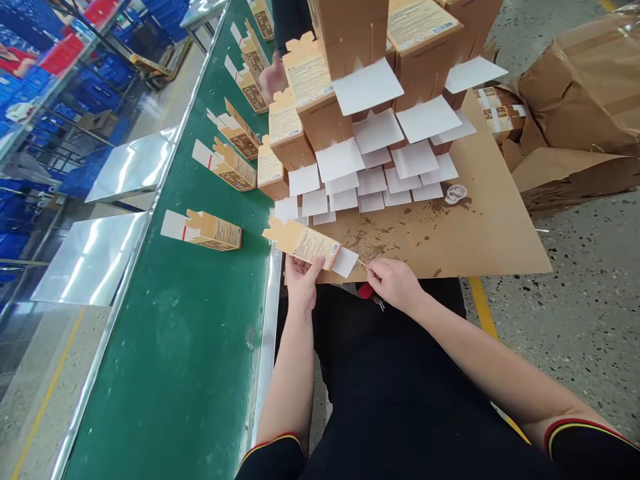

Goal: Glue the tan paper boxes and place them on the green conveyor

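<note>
My left hand (302, 285) is closed around a small printed carton (311, 244), which lies tilted above the near edge of the cardboard sheet. Its serrated tan flaps point left, and a white end flap (346, 263) sticks out to the right. My right hand (395, 283) pinches a thin pale stick (362, 263), its tip by that white flap. Whether the tip touches the flap I cannot tell. Behind my hands, cartons (325, 127) are stacked in rows with white flaps (341, 160) hanging towards me.
A green conveyor belt (200, 347) runs along the left, with several upright open cartons (217, 231) on it. Small clear plastic cups (456, 194) stand on the stained cardboard sheet (505, 233). Another person's hand (274, 79) is beyond the stack. Brown paper-wrapped bundles (585, 93) lie at right.
</note>
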Action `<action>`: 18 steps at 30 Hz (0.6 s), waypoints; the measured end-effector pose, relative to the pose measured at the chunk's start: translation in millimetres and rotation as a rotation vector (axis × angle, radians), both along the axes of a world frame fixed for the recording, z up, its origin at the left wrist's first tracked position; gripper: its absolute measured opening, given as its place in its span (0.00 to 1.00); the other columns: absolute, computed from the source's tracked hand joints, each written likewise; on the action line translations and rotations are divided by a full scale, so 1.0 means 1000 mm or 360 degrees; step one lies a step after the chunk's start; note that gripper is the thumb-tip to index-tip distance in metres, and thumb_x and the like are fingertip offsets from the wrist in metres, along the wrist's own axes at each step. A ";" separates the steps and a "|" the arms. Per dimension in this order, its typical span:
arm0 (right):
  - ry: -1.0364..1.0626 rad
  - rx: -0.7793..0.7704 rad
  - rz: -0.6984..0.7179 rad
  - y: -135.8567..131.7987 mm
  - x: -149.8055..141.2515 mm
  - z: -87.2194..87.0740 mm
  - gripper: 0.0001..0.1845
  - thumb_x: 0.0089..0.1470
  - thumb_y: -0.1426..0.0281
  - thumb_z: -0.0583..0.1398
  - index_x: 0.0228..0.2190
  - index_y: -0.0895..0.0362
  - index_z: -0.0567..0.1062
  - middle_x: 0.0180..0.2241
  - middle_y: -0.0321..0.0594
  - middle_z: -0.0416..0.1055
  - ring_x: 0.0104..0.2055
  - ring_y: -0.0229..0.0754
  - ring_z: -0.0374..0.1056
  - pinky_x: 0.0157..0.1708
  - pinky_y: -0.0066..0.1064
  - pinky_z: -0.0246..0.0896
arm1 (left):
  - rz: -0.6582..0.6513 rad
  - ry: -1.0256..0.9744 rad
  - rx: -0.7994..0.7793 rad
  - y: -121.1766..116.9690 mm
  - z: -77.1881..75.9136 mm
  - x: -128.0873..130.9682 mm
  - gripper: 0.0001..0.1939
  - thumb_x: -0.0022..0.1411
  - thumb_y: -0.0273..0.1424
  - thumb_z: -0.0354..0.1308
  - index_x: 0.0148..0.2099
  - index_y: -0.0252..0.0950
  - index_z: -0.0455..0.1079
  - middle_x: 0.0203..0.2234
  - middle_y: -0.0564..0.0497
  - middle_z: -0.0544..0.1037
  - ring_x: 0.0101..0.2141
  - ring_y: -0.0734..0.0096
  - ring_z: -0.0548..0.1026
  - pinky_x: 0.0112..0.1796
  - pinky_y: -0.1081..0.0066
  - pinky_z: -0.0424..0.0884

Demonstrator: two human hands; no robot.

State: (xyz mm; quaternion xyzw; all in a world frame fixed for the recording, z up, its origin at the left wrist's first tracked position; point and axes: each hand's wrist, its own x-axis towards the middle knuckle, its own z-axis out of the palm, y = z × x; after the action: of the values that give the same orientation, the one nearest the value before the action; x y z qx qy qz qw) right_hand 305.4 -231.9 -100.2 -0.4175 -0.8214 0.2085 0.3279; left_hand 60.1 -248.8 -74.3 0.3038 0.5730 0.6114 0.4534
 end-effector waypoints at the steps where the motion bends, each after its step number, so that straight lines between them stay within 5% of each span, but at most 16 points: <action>1: -0.0020 0.0012 0.0034 -0.001 0.000 -0.001 0.17 0.68 0.78 0.58 0.26 0.54 0.70 0.24 0.37 0.69 0.26 0.39 0.61 0.30 0.32 0.55 | 0.0006 0.0008 0.0010 0.000 0.000 0.001 0.46 0.48 0.48 0.88 0.63 0.43 0.73 0.60 0.38 0.83 0.62 0.48 0.84 0.67 0.50 0.77; 7: 0.0217 -0.0002 0.0163 -0.018 0.000 0.006 0.17 0.70 0.77 0.58 0.27 0.54 0.72 0.23 0.35 0.69 0.25 0.37 0.62 0.29 0.31 0.59 | 0.0002 0.0246 0.0104 -0.006 0.000 0.016 0.45 0.49 0.47 0.88 0.62 0.44 0.68 0.57 0.40 0.82 0.60 0.50 0.84 0.64 0.51 0.79; 18: 0.0500 -0.0149 -0.0381 -0.040 0.068 0.036 0.14 0.70 0.67 0.67 0.29 0.53 0.83 0.20 0.34 0.71 0.21 0.36 0.63 0.22 0.30 0.61 | 0.0093 0.1013 0.0121 -0.029 -0.001 0.051 0.39 0.54 0.36 0.80 0.61 0.42 0.62 0.55 0.41 0.77 0.57 0.51 0.83 0.58 0.55 0.80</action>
State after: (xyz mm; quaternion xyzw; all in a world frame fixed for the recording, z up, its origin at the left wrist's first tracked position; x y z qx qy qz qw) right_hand 373.0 -271.7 -64.7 -0.4892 -0.6942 0.2685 0.4547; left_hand 111.0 -277.4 -74.8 0.4800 0.6714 0.5192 0.2219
